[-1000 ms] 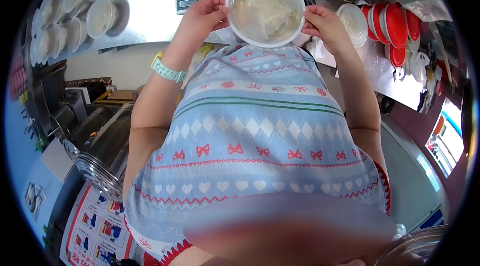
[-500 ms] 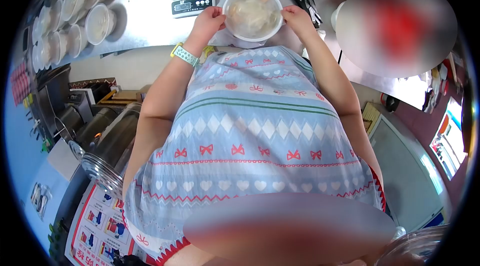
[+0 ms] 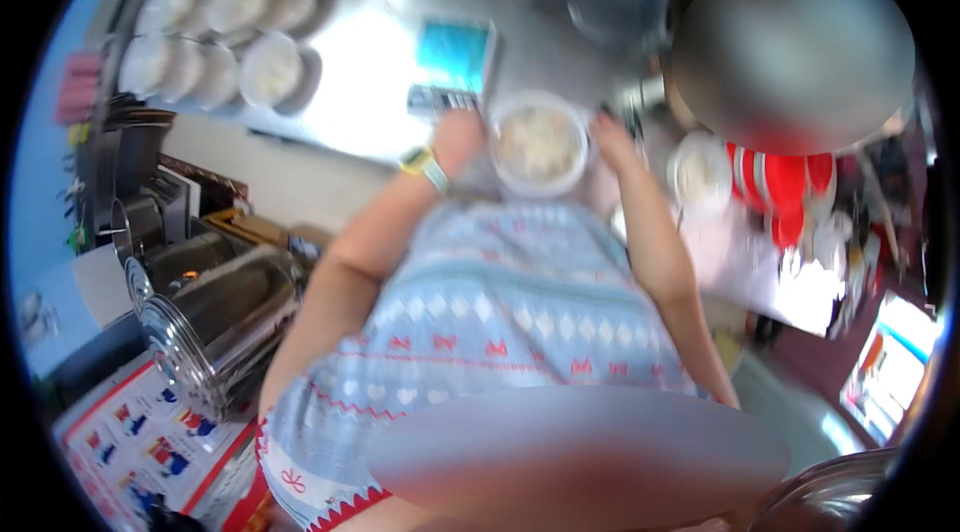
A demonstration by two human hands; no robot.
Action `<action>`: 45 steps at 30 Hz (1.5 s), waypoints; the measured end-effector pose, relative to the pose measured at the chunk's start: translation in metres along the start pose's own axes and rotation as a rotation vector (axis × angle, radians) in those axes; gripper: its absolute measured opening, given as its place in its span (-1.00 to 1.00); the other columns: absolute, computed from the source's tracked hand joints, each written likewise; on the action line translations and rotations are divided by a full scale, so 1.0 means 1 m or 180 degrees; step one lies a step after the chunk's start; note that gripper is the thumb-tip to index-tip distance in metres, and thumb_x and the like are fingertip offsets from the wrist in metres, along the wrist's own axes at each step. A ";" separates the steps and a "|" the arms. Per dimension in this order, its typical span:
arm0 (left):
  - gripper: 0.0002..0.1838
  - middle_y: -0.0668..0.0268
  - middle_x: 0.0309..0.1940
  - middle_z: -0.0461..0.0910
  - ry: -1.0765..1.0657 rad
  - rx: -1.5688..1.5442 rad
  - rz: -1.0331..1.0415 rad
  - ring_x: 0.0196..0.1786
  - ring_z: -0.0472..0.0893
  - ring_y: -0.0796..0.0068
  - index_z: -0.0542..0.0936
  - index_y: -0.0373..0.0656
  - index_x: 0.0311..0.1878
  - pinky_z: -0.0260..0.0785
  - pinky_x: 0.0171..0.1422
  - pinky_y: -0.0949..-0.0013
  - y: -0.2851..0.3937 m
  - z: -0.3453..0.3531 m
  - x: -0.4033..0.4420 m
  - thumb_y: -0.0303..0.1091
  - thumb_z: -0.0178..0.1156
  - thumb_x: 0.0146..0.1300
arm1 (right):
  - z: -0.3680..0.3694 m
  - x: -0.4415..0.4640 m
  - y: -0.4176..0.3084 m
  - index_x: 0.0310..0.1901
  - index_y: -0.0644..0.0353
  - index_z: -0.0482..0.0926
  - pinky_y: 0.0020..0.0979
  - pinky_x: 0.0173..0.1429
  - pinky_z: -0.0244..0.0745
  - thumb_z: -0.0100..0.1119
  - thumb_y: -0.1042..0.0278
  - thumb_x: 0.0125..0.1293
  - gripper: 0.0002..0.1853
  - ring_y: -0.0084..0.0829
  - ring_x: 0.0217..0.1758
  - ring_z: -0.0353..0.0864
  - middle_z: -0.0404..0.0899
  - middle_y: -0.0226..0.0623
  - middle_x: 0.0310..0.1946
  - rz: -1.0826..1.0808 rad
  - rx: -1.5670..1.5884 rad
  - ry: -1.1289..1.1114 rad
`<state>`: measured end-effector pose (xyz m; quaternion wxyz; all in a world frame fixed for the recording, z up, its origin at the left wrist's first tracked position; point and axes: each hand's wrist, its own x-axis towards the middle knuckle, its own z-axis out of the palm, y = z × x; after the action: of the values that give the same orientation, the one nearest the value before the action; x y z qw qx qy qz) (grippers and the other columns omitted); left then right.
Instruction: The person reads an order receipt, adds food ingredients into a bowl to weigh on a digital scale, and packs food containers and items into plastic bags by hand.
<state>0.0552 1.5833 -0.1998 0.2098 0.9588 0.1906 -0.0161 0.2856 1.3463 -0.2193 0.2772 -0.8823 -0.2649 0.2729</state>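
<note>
A round translucent plastic bowl (image 3: 540,150) of pale food is in front of my apron, at the near edge of the metal counter. My left hand (image 3: 460,139), with a yellow and mint wristband above it, is closed at the bowl's left rim. On the opposite side my right hand (image 3: 612,142) is closed at the right rim. Motion blurs the fingers of both hands, and whether a lid covers the bowl cannot be made out. Just beyond my left hand stands a digital scale (image 3: 452,62) with a blue-looking platform.
Several filled plastic bowls (image 3: 270,72) stand in rows on the counter (image 3: 355,82) at the left. Another white bowl (image 3: 700,172) and red items (image 3: 785,182) are at the right. Lidded metal pots (image 3: 225,312) sit low on the left. A clear container (image 3: 615,2) is at the back.
The view has tilted and shifted, so the counter, bowl and hands appear lower in it. More of the back and right side shows. Both hands stay at the bowl's sides.
</note>
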 end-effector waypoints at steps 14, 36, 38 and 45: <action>-0.68 -0.14 -0.19 0.59 0.1448 -0.1720 -0.0567 -0.11 0.57 -0.24 0.48 -0.24 -0.04 0.43 -0.07 -0.09 0.018 -0.045 0.038 -0.18 -0.11 0.47 | -0.030 -0.030 -0.061 -0.01 0.16 0.50 -0.61 -0.48 0.12 0.06 0.17 0.48 -0.75 -0.75 -0.53 0.20 0.35 -0.60 -0.47 -0.0211 0.3630 0.0659; -0.89 0.23 -0.33 0.50 0.2154 -0.1167 -0.0129 -0.30 0.49 0.39 0.47 -0.23 -0.11 0.46 -0.12 0.32 0.064 -0.132 -0.020 -0.47 0.07 0.32 | -0.074 -0.101 -0.076 0.09 0.27 0.48 -0.46 -0.05 0.48 0.15 0.27 0.32 -0.63 -0.53 -0.17 0.54 0.54 -0.29 -0.26 -0.0313 0.1499 0.0768; -0.78 0.10 -0.21 0.56 0.2104 -0.0769 0.1075 -0.21 0.56 0.12 0.50 -0.25 -0.06 0.45 -0.08 0.18 0.107 -0.142 -0.014 -0.50 0.15 0.21 | -0.077 -0.088 -0.076 0.10 0.27 0.48 -0.46 -0.02 0.45 0.16 0.23 0.33 -0.61 -0.54 -0.21 0.53 0.54 -0.34 -0.30 -0.0883 0.0323 0.1254; -0.58 0.15 0.27 0.41 0.0172 0.0245 0.1596 0.38 0.30 -0.14 0.50 0.00 0.23 0.23 0.33 -0.21 0.151 -0.030 0.042 -0.28 0.02 0.29 | -0.086 -0.058 -0.103 -0.12 0.24 0.53 -0.39 0.02 0.43 0.10 0.21 0.39 -0.75 -0.50 -0.23 0.52 0.62 -0.30 -0.19 0.0067 0.3766 -0.0365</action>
<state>0.1489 1.4842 -0.1170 0.1655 0.9835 -0.0483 0.0549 0.2659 1.3541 -0.0747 0.7044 -0.5644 -0.0737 0.4240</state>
